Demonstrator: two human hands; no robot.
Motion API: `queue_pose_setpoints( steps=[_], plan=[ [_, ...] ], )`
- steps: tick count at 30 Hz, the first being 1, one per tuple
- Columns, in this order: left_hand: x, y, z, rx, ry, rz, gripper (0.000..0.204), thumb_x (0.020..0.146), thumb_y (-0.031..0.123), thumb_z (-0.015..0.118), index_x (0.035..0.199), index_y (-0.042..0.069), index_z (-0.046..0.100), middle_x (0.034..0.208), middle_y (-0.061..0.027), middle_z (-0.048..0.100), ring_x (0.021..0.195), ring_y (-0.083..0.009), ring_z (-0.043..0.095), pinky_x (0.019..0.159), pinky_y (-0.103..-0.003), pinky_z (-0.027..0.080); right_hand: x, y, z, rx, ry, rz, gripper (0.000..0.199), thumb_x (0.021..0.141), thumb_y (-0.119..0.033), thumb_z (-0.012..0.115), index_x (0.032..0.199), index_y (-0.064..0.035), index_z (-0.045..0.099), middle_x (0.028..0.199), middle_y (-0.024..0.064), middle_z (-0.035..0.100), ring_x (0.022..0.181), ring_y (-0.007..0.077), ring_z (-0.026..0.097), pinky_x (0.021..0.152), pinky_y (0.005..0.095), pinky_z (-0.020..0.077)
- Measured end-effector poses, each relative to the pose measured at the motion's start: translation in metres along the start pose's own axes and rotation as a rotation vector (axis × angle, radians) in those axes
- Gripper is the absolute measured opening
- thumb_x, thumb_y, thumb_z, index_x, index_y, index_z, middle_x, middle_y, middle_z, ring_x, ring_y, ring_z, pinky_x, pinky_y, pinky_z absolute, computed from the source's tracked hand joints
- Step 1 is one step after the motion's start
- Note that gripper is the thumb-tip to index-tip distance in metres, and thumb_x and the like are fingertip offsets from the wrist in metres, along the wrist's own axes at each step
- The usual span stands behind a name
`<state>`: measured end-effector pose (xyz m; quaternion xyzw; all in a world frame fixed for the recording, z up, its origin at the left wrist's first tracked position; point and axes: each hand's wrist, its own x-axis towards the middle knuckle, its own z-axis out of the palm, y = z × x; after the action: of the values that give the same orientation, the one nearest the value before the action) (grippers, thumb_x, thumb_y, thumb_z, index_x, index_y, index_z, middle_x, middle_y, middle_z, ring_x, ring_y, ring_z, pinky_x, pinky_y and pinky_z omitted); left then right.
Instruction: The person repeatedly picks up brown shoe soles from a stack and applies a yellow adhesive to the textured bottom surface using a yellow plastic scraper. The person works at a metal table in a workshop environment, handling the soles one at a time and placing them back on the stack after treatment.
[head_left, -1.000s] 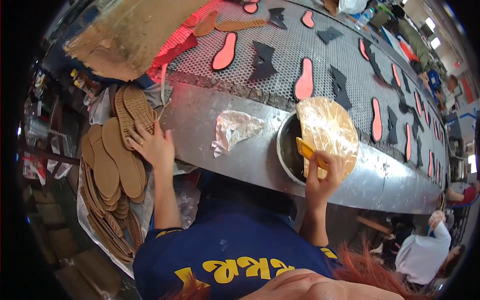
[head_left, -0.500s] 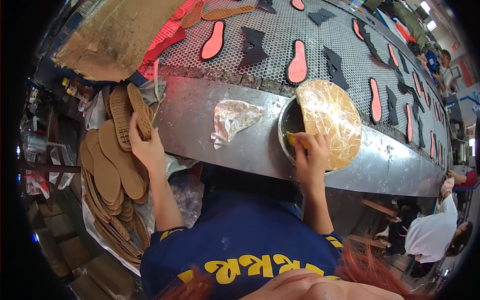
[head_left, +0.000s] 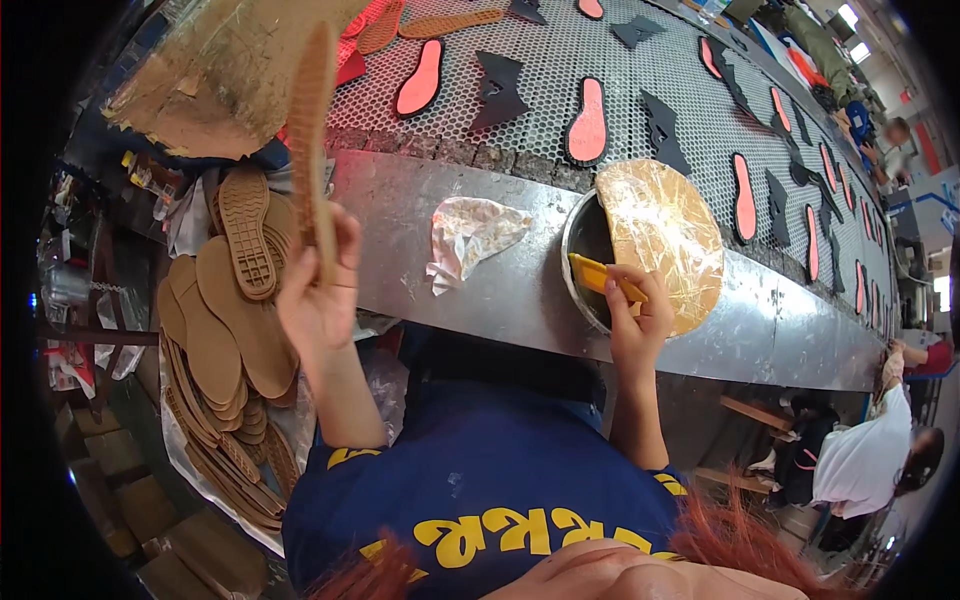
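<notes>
My left hand [head_left: 318, 300] is closed around a tan rubber shoe sole [head_left: 312, 140], held on edge and upright, its narrow side toward the camera, raised above the stack of tan soles [head_left: 225, 330] that lies to my left below the surface. My right hand [head_left: 640, 320] is closed on a yellow brush handle [head_left: 600, 277], whose far end reaches into the dark opening of a round metal pot [head_left: 585, 245] set at the near edge of the steel surface [head_left: 500, 290]. A round lid wrapped in yellowish film [head_left: 665, 240] covers most of the pot, leaning over its right side and leaving a gap on the left where the brush enters. The two hands are well apart, one at each side of my body. A crumpled piece of clear plastic film [head_left: 470, 235] lies on the steel surface between them, touching neither hand. Beyond the steel surface runs a perforated conveyor belt [head_left: 560, 60] carrying pink insoles [head_left: 588, 130] and black cut pieces [head_left: 497, 90], spaced apart in rows. A large tan glue-stained board [head_left: 210, 70] rests at the upper left. At the lower right, another person in a white shirt [head_left: 860, 465] stands well away.
</notes>
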<state>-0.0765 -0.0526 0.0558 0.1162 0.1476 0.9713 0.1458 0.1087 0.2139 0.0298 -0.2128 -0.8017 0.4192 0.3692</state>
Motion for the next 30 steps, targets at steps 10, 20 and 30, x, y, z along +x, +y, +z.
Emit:
queue_pose_setpoints(
  steps=[10, 20, 30],
  plan=[
    [-0.024, -0.069, -0.001, -0.033, 0.027, -0.480, 0.076, 0.068, -0.007, 0.048, 0.142, 0.009, 0.034, 0.124, -0.0258, 0.051, 0.096, -0.0377, 0.062, 0.074, -0.044, 0.059, -0.002, 0.000, -0.005, 0.469, 0.084, 0.381, 0.013, 0.092, -0.008, 0.058, 0.103, -0.0008, 0.062, 0.083, 0.0076, 0.064, 0.060, 0.0095, 0.059, 0.057, 0.0207, 0.0464],
    [-0.043, -0.106, 0.005, 0.130, -0.176, -0.505, 0.055, 0.097, 0.027, 0.039, 0.144, 0.006, 0.021, 0.125, -0.0270, 0.048, 0.090, -0.0350, 0.063, 0.054, -0.039, 0.059, 0.013, 0.007, -0.011, 0.854, 0.336, 0.167, 0.016, 0.098, -0.014, 0.048, 0.105, 0.0006, 0.048, 0.107, 0.0182, 0.058, 0.088, 0.0280, 0.065, 0.076, 0.0385, 0.0580],
    [-0.051, -0.133, 0.039, 0.254, -0.250, -0.591, 0.064, 0.098, 0.036, 0.036, 0.145, -0.001, 0.015, 0.124, -0.0213, 0.050, 0.094, -0.0294, 0.063, 0.060, -0.036, 0.058, 0.013, -0.016, -0.006, 0.164, 0.415, -0.422, 0.029, 0.097, -0.027, 0.051, 0.101, 0.0019, 0.056, 0.117, 0.0209, 0.050, 0.108, 0.0311, 0.056, 0.085, 0.0413, 0.0546]
  ],
)
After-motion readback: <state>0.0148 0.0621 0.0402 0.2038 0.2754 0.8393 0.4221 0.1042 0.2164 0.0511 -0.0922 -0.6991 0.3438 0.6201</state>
